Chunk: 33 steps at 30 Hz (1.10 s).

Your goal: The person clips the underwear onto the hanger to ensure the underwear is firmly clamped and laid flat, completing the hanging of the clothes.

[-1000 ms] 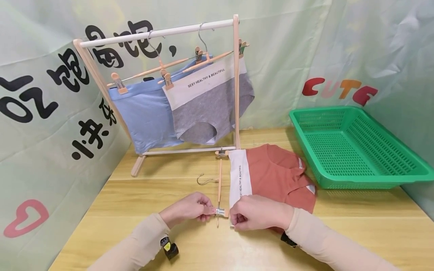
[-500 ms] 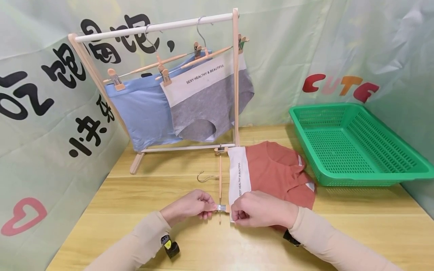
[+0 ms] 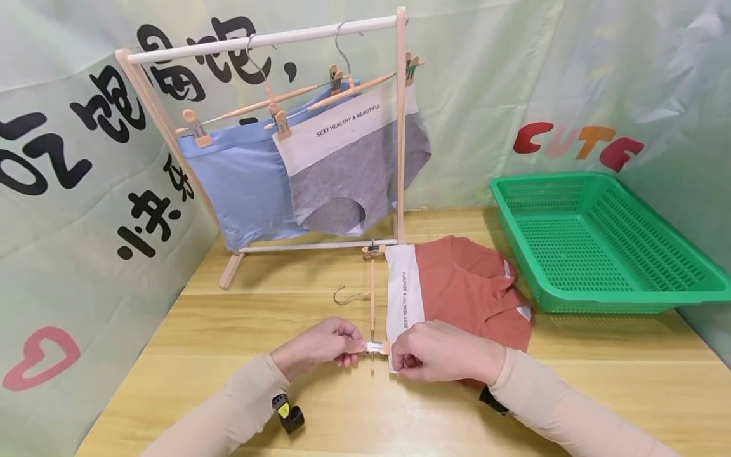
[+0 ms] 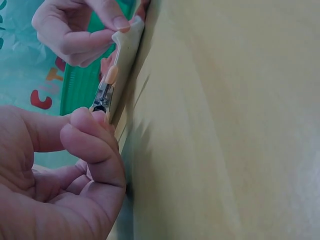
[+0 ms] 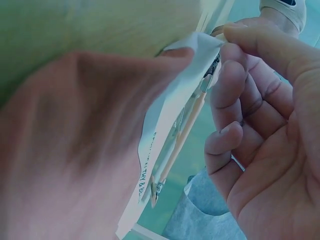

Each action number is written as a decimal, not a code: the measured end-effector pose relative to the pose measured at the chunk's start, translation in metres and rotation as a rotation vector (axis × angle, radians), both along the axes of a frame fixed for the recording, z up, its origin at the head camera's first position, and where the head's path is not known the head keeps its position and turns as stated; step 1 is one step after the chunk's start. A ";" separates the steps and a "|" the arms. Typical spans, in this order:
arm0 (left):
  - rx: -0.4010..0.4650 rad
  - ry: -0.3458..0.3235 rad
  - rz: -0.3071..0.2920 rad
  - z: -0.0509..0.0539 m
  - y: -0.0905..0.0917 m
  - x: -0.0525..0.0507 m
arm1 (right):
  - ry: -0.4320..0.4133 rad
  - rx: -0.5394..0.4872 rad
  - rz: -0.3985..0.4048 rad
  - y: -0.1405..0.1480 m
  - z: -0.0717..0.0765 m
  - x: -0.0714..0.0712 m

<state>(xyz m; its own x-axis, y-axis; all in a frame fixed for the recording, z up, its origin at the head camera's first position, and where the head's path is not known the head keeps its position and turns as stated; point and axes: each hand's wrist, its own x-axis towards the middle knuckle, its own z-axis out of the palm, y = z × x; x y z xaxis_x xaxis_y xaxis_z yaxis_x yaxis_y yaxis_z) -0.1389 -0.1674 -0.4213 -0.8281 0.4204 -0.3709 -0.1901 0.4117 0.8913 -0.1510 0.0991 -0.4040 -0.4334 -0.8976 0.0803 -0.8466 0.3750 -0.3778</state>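
Observation:
Rust-red underpants (image 3: 471, 279) lie sideways on the table, their white printed waistband (image 3: 404, 285) facing the clip hanger (image 3: 373, 295). The far clip (image 3: 374, 250) meets the waistband's far corner. My left hand (image 3: 321, 343) pinches the handles of the near clip (image 3: 377, 347), whose tips touch or nearly touch the waistband edge. With thumb and forefinger my right hand (image 3: 448, 350) pinches the near corner of the waistband, slightly raised in the right wrist view (image 5: 197, 55). Whether the cloth is between the near clip's tips is hard to tell in the left wrist view.
Behind stands a small wooden rack (image 3: 401, 146) bearing blue underpants (image 3: 240, 184) and grey underpants (image 3: 348, 171) on clip hangers. A green plastic basket (image 3: 582, 301) is at the right. The hanger's metal hook (image 3: 345, 296) points left. Printed cloth (image 3: 457, 127) hangs behind.
My left hand has brought the near clip slightly right, up to the waistband edge, closing the small gap there. The right hand keeps its pinch on the corner. The head view has shifted slightly.

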 end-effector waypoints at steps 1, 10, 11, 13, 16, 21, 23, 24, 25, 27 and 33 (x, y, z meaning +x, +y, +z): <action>0.001 0.002 0.000 0.000 0.000 0.000 | 0.003 -0.001 0.001 0.000 0.000 0.000; -0.010 0.002 -0.005 -0.001 0.005 -0.002 | 0.029 0.001 0.011 0.000 -0.001 -0.002; -0.012 0.001 -0.005 0.000 0.006 -0.002 | 0.033 0.000 0.010 0.000 -0.001 -0.003; -0.019 0.000 -0.007 0.000 0.007 -0.003 | 0.040 -0.001 0.012 0.000 -0.001 -0.003; -0.027 -0.006 -0.008 0.002 0.009 -0.002 | 0.041 -0.003 0.013 0.000 -0.002 -0.003; -0.037 -0.019 -0.025 0.004 0.012 -0.002 | 0.033 -0.008 0.016 0.000 -0.003 -0.003; -0.044 -0.018 -0.042 0.005 0.013 -0.002 | 0.031 -0.010 0.018 -0.001 -0.003 -0.002; -0.045 -0.019 -0.049 0.005 0.013 -0.002 | 0.031 -0.009 0.018 -0.001 -0.003 -0.002; -0.047 -0.021 -0.056 0.005 0.013 -0.001 | 0.030 -0.010 0.019 -0.001 -0.003 -0.002; -0.048 -0.025 -0.066 0.006 0.012 -0.001 | 0.026 -0.010 0.018 -0.001 -0.003 -0.002; -0.069 -0.030 -0.062 0.006 0.011 0.001 | -0.009 -0.003 0.023 -0.001 -0.005 -0.002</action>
<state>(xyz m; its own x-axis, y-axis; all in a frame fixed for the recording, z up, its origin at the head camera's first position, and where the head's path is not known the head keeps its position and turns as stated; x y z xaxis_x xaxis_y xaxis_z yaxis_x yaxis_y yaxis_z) -0.1377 -0.1569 -0.4149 -0.7893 0.4433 -0.4247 -0.1882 0.4837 0.8547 -0.1531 0.0985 -0.4092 -0.4133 -0.9072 0.0787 -0.8515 0.3544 -0.3865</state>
